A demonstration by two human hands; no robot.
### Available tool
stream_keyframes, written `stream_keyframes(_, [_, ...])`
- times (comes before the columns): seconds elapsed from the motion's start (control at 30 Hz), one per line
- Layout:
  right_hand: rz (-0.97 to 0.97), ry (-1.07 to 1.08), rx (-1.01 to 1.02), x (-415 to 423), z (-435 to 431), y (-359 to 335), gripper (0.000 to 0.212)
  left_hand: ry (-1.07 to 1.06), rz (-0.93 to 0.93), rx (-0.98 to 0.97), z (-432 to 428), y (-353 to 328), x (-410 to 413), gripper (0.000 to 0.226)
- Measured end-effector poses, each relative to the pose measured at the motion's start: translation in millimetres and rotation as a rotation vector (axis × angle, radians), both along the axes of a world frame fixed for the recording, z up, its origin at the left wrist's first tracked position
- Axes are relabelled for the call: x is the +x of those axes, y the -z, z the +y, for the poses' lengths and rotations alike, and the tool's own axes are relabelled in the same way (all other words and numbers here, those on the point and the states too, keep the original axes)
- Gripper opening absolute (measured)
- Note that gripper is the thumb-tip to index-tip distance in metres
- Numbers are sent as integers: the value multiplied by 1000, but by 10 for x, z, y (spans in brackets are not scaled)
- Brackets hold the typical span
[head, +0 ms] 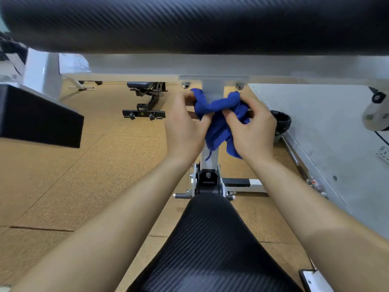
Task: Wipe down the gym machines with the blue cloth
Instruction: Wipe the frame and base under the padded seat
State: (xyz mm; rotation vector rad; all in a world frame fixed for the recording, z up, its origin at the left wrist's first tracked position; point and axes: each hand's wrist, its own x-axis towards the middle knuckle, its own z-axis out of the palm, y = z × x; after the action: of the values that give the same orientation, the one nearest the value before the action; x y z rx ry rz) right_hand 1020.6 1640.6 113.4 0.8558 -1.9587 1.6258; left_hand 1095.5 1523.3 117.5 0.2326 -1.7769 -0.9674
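Crumpled blue cloth point(219, 106) looped round the white square steel post point(212, 87) beneath the black textured pad point(189, 24), left hand point(185, 125) and right hand point(253, 128) each gripping an end with curled fingers; best pulled taut, sawn side to side, worked downward.

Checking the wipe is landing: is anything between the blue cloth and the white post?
Nothing visible does. The blue cloth lies right against the white post, gripped by the left hand and the right hand.
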Motion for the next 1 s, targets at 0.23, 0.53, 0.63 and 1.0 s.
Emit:
stream_keyframes(0.23, [248,237,-111,-33,-157,-422,34,-167,107,-230,53,-346,-301,27])
stream_keyframes(0.53, [555,469,438,-132,-509,-204,50,-496,-146,-741,-534,-162,-276,40])
stream_keyframes(0.63, [667,404,590,-52,-716,-165,58,-546,-151,-722,-783,-123,-126,44])
stream_keyframes(1.0, [642,544,266,-210,-552,-59,41,-475,-101,-886,-640,-86,-324,48])
